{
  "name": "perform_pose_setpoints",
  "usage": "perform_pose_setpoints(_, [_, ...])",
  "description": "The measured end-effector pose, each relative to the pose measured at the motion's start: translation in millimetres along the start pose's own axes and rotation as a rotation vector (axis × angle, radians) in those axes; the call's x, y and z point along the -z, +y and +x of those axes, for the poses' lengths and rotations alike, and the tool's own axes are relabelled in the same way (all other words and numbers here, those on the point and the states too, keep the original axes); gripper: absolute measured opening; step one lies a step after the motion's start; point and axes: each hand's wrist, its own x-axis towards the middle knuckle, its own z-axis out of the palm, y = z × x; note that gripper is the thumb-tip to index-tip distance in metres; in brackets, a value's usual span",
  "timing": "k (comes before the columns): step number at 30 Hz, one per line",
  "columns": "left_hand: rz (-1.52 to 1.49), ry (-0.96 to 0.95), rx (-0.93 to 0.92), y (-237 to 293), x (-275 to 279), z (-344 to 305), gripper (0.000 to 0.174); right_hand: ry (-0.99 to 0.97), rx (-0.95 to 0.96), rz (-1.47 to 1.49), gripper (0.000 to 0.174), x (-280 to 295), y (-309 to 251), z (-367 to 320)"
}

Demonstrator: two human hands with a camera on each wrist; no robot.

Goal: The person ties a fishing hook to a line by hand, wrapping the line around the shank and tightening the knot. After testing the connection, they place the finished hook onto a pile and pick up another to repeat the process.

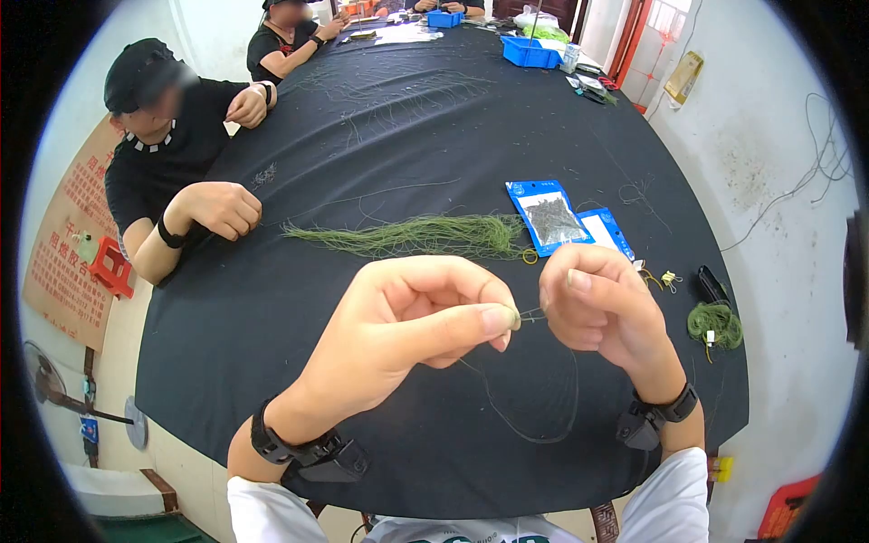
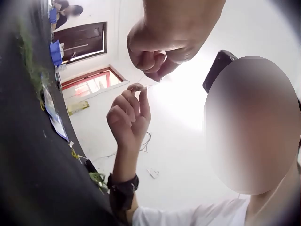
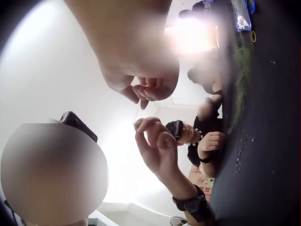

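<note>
In the head view my left hand point(image 1: 398, 326) pinches a thin dark green thread point(image 1: 532, 316) between thumb and index finger. My right hand point(image 1: 608, 303) is close by on the right, fingers curled, with thumb and index fingertip together on the thread. A short stretch of it spans the small gap between the hands, and a long loop hangs below over the black cloth. The left wrist view has the right hand point(image 2: 129, 115) below the left, fingertips meeting. From the right wrist, the left hand point(image 3: 157, 143) appears with thumb against index finger.
A bundle of green threads point(image 1: 407, 237) lies beyond my hands on the black tablecloth point(image 1: 226, 362). Blue-edged packets point(image 1: 541, 206) are beside it, with a coiled green bundle point(image 1: 715, 326) at the right edge. Another person's hand point(image 1: 222, 210) rests at the left; blue bins point(image 1: 531, 54) stand farther back.
</note>
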Motion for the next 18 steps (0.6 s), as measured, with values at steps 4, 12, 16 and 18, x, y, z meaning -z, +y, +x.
perform_pose_setpoints(4, [-0.206,-0.172,0.139,-3,6,3,0.014,-0.072,-0.002,0.039,0.022,0,3,3])
perform_pose_setpoints(12, [-0.189,-0.062,0.084,-3,5,5,0.014,0.044,0.158,-0.168,0.016,-3,6,-1])
perform_pose_setpoints(16, [-0.181,0.01,0.064,-6,6,5,0.014,0.09,0.171,-0.37,0.018,-11,10,-3])
perform_pose_setpoints(18, [-0.209,0.009,0.076,-6,7,6,0.014,0.099,0.156,-0.458,0.019,-14,13,-2])
